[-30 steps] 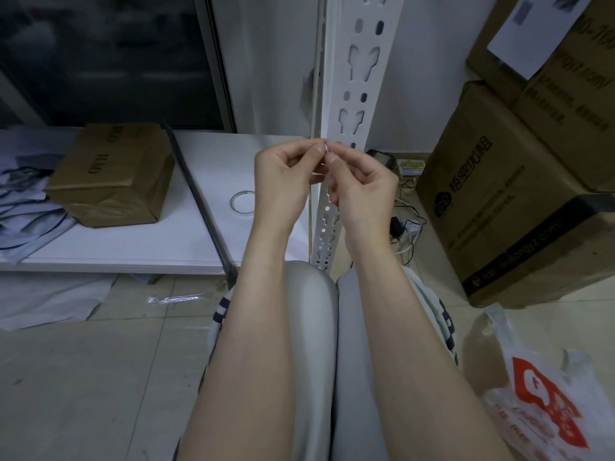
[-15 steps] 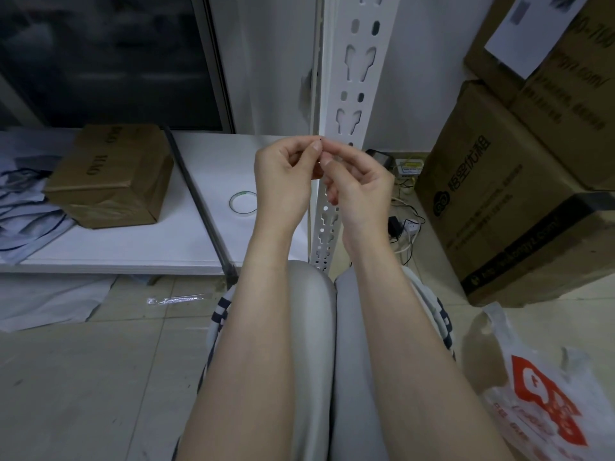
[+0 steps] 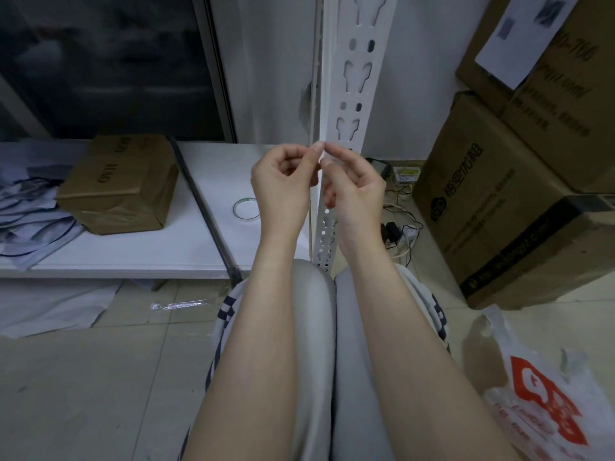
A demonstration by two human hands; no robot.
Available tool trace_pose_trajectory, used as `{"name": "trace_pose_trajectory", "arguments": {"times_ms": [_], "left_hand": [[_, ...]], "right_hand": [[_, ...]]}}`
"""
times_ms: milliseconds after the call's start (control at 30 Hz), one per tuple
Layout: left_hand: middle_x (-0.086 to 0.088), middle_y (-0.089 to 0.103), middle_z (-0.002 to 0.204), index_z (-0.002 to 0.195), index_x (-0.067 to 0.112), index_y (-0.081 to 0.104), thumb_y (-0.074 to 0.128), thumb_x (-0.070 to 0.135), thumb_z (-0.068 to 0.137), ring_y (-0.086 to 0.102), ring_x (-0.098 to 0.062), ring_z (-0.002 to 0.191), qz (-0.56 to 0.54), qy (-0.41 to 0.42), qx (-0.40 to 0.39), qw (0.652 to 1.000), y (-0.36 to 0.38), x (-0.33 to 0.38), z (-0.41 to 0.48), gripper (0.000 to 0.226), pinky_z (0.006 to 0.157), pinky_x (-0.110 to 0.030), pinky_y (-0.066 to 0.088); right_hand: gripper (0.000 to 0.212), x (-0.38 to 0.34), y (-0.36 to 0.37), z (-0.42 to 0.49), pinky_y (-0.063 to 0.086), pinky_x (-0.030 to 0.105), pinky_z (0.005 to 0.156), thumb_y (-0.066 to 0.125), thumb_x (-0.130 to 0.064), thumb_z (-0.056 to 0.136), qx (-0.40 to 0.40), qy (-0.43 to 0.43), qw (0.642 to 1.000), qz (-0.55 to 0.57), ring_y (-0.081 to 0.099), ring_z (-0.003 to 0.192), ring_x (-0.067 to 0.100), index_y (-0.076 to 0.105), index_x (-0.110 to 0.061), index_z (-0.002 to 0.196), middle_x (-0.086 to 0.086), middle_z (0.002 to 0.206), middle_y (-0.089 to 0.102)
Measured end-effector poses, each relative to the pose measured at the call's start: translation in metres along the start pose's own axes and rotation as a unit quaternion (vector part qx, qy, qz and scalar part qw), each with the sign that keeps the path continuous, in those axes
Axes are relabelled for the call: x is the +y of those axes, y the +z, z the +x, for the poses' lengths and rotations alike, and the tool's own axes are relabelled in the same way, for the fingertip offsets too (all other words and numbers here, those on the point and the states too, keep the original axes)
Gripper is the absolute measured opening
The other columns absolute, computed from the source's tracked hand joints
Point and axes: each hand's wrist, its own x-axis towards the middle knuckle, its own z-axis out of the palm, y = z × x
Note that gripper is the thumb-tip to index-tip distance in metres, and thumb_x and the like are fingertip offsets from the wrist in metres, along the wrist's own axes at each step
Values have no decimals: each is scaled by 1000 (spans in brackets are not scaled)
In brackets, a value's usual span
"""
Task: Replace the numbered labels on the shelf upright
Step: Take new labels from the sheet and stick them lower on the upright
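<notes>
Grip: your left hand [image 3: 283, 184] & right hand [image 3: 357, 191] meet at the fingertips, both pinching a small white label [image 3: 324, 157] just in front of the white slotted shelf upright [image 3: 354, 94], above your knees. Left of it: low white shelf [image 3: 133, 254] w/ a brown cardboard box [image 3: 116, 184], tape roll [image 3: 246, 208] & papers [image 3: 23, 211]. Right: stacked cartons [image 3: 499, 211], cables [image 3: 399, 227] on the tiled floor [image 3: 83, 377], red-print plastic bag [image 3: 549, 404].
</notes>
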Motion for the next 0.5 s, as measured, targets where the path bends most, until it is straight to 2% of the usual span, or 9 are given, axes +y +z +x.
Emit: {"name": "trace_pose_trajectory", "arguments": {"times_ms": [167, 333, 500], "left_hand": [[1, 70, 72, 91, 5, 73, 64, 10, 93, 66, -13, 65, 1, 32, -3, 999, -10, 16, -10, 10, 66, -30, 57], [-2, 75, 83, 96, 13, 76, 66, 10, 91, 71, -18, 78, 14, 72, 6, 997, -30, 46, -8, 12, 76, -39, 61], [6, 75, 83, 96, 17, 77, 74, 14, 86, 71, -6, 78, 55, 125, 29, 990, -50, 96, 3, 11, 73, -28, 61]], "right_hand": [[16, -10, 15, -7, 36, 21, 45, 57, 2, 92, -1, -7, 1000, -14, 42, 45, 9, 70, -6, 97, -3, 57, 60], [12, -33, 37, -17, 38, 22, 46, 59, -2, 94, -45, -54, 996, -47, 44, 45, 9, 70, -5, 96, -7, 53, 56], [12, -74, 73, -18, 42, 19, 51, 58, -3, 94, -70, -131, 985, -84, 51, 50, 4, 69, -8, 95, -5, 62, 60]]}}
